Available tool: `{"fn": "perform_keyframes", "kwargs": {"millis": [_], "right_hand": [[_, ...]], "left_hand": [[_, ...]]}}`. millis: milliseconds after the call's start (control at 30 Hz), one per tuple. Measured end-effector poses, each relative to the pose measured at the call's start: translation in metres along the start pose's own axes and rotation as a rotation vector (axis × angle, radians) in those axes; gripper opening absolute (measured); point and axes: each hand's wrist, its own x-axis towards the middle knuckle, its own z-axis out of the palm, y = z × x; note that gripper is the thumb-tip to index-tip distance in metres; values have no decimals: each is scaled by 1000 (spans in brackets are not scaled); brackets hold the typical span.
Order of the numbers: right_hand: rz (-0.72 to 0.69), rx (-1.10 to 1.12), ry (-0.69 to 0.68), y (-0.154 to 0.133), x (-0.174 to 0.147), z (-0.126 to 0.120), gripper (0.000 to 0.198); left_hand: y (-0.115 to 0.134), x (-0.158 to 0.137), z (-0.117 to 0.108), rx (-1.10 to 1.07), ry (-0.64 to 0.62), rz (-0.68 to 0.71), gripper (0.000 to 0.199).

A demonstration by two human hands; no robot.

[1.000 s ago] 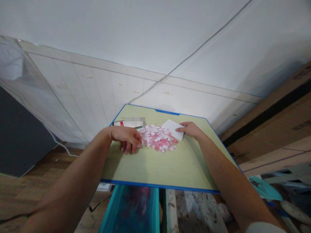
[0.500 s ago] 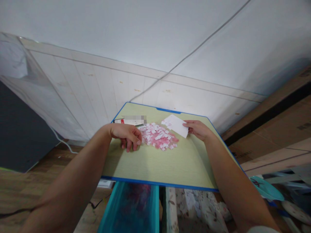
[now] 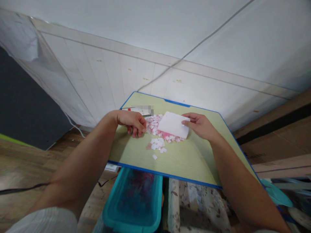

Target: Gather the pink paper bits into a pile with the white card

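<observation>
A smooth, flat white card (image 3: 173,124), pinched in my right hand (image 3: 199,126) between thumb and fingers, hides part of a heap of small, squarish pink-and-white flakes (image 3: 153,124). One small cluster (image 3: 157,143) already lies apart, nearer me; most remain heaped. My left hand (image 3: 132,122) curls beside them; whether it holds anything, I cannot tell. The pale, blue-edged worktop (image 3: 189,165) carries everything.

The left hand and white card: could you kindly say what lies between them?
In the head view, part of the pile of pink and white pieces lies between the left hand and white card.
</observation>
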Motion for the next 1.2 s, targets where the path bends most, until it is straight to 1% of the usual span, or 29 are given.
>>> {"fn": "perform_keyframes", "kwargs": {"millis": [100,200,267,300,400,433,467,567,667,700,767,833,867,900,1067,1133,1200], "right_hand": [[-67,-28,110,-8,-2,-2,33],[-90,-30,141,-23,-9,2,23],[-91,-17,152,-33,-16,7,20],[-99,-3,181,-37,-19,10,20],[-145,87,358,-43,-25,17,20],[-138,104,373,-43,-25,19,21],[-113,103,343,-42,-25,22,23],[-36,62,166,-37,-21,31,27],[-76,110,162,-37,-20,40,29],[-74,126,126,-39,-22,42,30],[-5,142,-41,-45,-26,41,36],[102,144,-223,-49,-30,32,44],[149,138,-280,-51,-32,25,47],[185,124,-307,-51,-33,17,48],[288,26,-286,-46,-30,-24,42],[307,-3,-246,-48,-35,-31,40],[309,-42,-163,-51,-51,-31,37]], "left_hand": [[1,0,0,-1,-1,0,40],[1,0,0,-7,1,-2,39],[0,1,0,-13,4,-3,38],[0,1,1,-15,4,-2,38],[0,1,1,-20,-2,7,37],[0,1,1,-22,-4,10,37],[0,1,2,-26,-5,11,36],[0,-1,1,-32,-5,11,36],[-1,-1,0,-10,8,2,35],[-2,0,0,0,13,-2,35],[-3,0,-1,13,20,-10,35],[-2,1,-1,17,20,-19,35],[-2,1,-1,19,16,-23,35],[-1,1,-1,23,13,-27,36],[2,1,-1,44,5,-33,38],[2,1,-2,56,-3,-32,39],[3,2,-1,60,-7,-32,39]]}}
